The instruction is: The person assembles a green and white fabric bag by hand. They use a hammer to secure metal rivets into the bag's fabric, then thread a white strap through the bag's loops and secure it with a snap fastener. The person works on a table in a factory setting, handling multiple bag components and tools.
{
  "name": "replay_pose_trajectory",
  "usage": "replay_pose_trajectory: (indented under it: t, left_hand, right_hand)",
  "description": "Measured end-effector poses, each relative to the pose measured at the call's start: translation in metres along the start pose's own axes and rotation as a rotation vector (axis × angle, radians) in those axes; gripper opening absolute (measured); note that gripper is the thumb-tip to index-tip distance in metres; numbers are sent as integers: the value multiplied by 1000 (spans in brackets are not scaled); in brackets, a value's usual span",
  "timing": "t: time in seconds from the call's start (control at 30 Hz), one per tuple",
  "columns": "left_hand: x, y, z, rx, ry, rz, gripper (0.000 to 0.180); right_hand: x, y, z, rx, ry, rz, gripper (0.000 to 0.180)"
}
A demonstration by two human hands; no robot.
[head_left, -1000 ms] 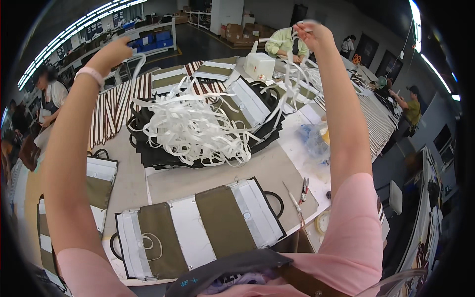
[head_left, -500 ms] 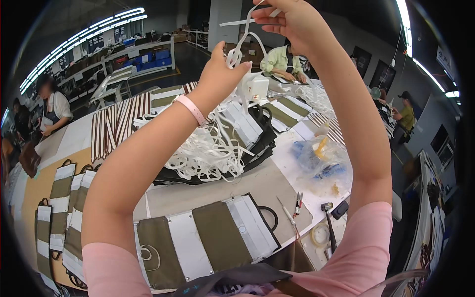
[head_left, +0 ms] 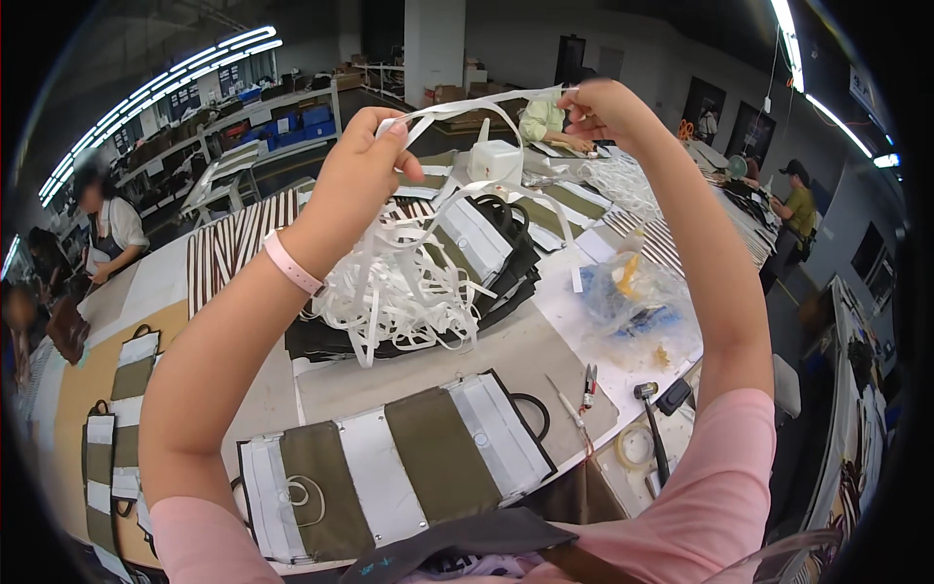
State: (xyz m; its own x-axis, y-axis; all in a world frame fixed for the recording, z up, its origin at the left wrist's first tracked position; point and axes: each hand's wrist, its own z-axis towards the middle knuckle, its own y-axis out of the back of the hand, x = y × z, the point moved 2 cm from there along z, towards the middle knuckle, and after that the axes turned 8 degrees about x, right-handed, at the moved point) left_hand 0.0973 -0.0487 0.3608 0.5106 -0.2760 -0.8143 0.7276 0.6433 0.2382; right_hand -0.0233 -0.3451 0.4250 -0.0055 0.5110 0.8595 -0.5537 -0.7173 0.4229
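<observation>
The left hand (head_left: 358,180) pinches a white strip (head_left: 472,104) between thumb and fingers, and the right hand (head_left: 611,115) grips it with its fingertips, the other fingers loosely curled. The strip runs almost level from hand to hand; half a second ago the hands were closer together and it rose steeply to a higher right hand. Since then the right hand has dropped and the left has shifted left. Below and just right of the left hand lies a tangled pile of white strips (head_left: 409,310), on stacked black-edged panels (head_left: 326,341). Nearer the person, below both hands, an olive-and-white panel (head_left: 443,448) with black handles lies on the tabletop (head_left: 525,355), unchanged in place. Below the right hand are a crumpled clear plastic bag (head_left: 671,326), then a hammer (head_left: 659,443) and a tape roll (head_left: 635,446).
</observation>
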Motion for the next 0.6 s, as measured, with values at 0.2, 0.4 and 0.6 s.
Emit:
replay_pose_trajectory:
  t: [0.2, 0.4, 0.6]
  left_hand:
    - [-12, 31, -27, 33, 45, 169, 28]
    - [-26, 26, -58, 72, 45, 123, 29]
    - [-37, 2, -79, 215, 72, 94, 37]
  right_hand:
    - [-9, 42, -21, 9, -113, -650, 30]
    - [-13, 52, -76, 288, 118, -967, 40]
    - [53, -52, -126, 435, 227, -715, 41]
